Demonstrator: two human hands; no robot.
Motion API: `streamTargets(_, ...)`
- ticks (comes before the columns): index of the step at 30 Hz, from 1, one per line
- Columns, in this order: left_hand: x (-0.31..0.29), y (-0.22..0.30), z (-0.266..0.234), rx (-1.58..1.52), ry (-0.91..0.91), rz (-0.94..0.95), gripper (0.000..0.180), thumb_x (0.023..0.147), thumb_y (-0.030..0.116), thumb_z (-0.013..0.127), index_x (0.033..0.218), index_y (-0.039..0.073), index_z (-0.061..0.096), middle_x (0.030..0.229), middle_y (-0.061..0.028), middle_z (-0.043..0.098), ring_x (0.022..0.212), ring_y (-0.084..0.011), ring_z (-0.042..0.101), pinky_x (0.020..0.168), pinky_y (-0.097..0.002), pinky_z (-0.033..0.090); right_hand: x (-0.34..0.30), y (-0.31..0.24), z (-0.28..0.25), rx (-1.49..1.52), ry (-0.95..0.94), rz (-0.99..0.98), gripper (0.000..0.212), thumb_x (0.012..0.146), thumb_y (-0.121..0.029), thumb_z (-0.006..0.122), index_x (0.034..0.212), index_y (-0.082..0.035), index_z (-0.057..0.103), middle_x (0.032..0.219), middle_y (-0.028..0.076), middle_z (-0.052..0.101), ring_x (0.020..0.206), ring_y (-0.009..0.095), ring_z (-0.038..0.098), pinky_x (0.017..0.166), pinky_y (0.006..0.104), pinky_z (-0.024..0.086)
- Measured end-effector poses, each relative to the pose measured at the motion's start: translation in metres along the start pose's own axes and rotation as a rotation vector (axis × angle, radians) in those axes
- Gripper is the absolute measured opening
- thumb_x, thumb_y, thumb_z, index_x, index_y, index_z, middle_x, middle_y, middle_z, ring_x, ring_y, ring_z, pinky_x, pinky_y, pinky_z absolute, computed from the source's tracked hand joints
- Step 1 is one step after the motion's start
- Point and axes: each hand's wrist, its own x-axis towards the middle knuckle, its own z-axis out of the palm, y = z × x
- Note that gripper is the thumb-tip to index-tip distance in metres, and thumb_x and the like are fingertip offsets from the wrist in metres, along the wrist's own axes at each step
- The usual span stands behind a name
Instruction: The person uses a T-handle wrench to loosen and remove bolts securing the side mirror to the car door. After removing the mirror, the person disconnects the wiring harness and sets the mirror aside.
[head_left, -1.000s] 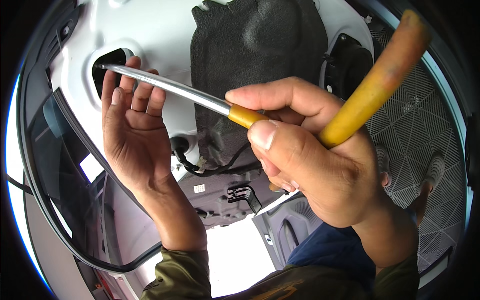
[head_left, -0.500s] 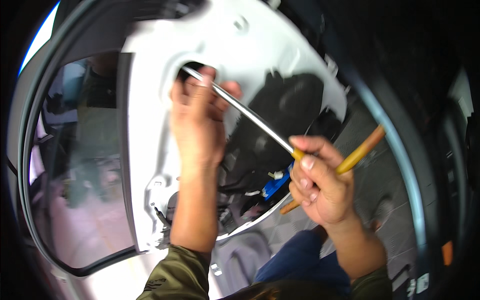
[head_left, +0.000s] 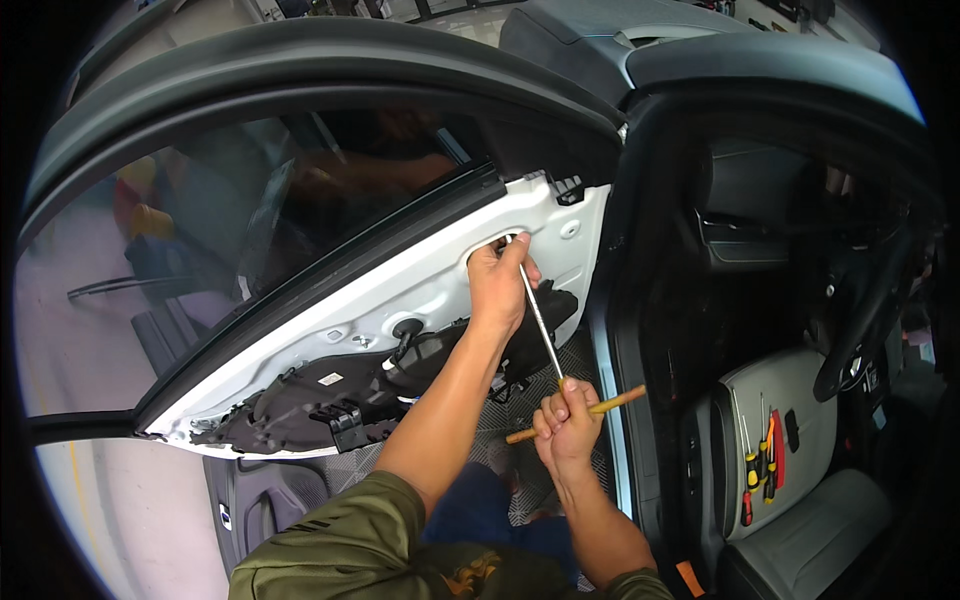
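Note:
A T-handle wrench with a long metal shaft [head_left: 541, 320] and a yellow-orange crossbar [head_left: 619, 399] runs toward a car door's white inner panel [head_left: 428, 283]. My right hand [head_left: 570, 420] is wrapped round the crossbar where it meets the shaft. Up at the panel, my left hand [head_left: 499, 290] pinches the shaft's far end between thumb and fingers, at the edge of an oval opening [head_left: 480, 245]. The tip of the shaft and some left fingers are hidden in that opening. What the tip touches cannot be seen.
Black lining [head_left: 300, 400] covers the door's lower part, with a connector and cable [head_left: 403, 342] hanging there. Right of me is the door frame, then a grey seat [head_left: 800, 400] with several screwdrivers [head_left: 766, 455] on it. A removed trim panel [head_left: 265, 495] lies lower left.
My view has turned, so the door now slants across the left half. The left fingers have closed in on the shaft, and the wrench's crossbar shows at a flatter angle.

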Motion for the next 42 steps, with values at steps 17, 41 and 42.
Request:
streamTargets(17, -0.092, 0.003, 0.073, 1.082, -0.02, 0.434, 0.051, 0.086, 0.019, 0.063, 0.128, -0.003, 0.044, 0.106, -0.0187, 0.051, 0.089, -0.0274, 0.056, 0.078, -0.0385, 0.049, 0.029, -0.057, -0.059, -0.001, -0.396, 0.215, 0.028, 0.097, -0.014, 0.05, 0.124, -0.01, 0.047, 0.066, 0.001, 0.043, 0.053, 0.009, 0.041, 0.052, 0.0276, 0.042)
streamTargets(41, -0.113, 0.051, 0.02, 0.447, -1.042, -0.196, 0.021, 0.093, 0.019, 0.055, 0.103, 0.001, 0.059, 0.076, -0.0149, 0.062, 0.069, -0.0283, 0.062, 0.069, -0.0365, 0.048, 0.06, -0.049, -0.021, -1.433, -0.707, -1.1, 0.037, 0.087, -0.01, 0.061, 0.124, -0.01, 0.057, 0.06, 0.005, 0.046, 0.046, 0.018, 0.046, 0.045, 0.0307, 0.041)
streamTargets(42, -0.112, 0.058, 0.003, 0.524, -0.899, -0.185, 0.022, 0.091, 0.016, 0.057, 0.106, 0.0, 0.058, 0.082, -0.0136, 0.061, 0.072, -0.0248, 0.062, 0.072, -0.034, 0.049, 0.053, -0.065, -0.011, -1.727, -0.886, -0.99, 0.042, 0.081, -0.011, 0.064, 0.122, -0.009, 0.058, 0.063, 0.008, 0.044, 0.05, 0.024, 0.048, 0.047, 0.0338, 0.041)
